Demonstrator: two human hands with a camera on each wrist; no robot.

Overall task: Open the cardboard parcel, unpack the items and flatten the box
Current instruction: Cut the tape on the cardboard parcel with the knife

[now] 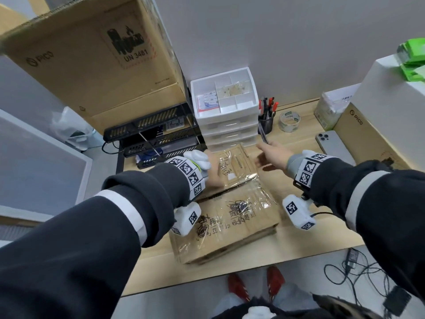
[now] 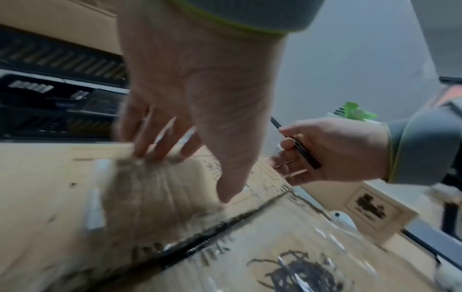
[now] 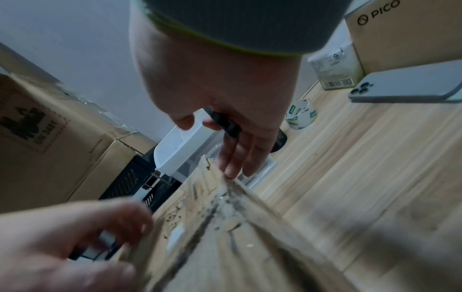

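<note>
A brown cardboard parcel (image 1: 230, 217), wrapped in clear tape and marked with black scribbles, lies on the wooden desk (image 1: 310, 238). Its far top flap (image 1: 236, 164) is raised along the slit middle seam (image 2: 225, 227). My left hand (image 1: 213, 173) grips the flap's left edge (image 2: 155, 187), fingers over the far side and thumb on top. My right hand (image 1: 271, 155) pinches a slim black pen-like tool (image 1: 263, 134) between thumb and forefinger. Its other fingers (image 3: 235, 162) touch the flap's right corner. The parcel's inside is hidden.
A white drawer unit (image 1: 225, 107) and a black pen cup (image 1: 266, 123) stand just behind the parcel. A tape roll (image 1: 290, 122), a phone (image 1: 333, 146) and a PICO box (image 1: 368, 139) lie to the right. A black tray rack (image 1: 149, 134) carries a large carton (image 1: 92, 65).
</note>
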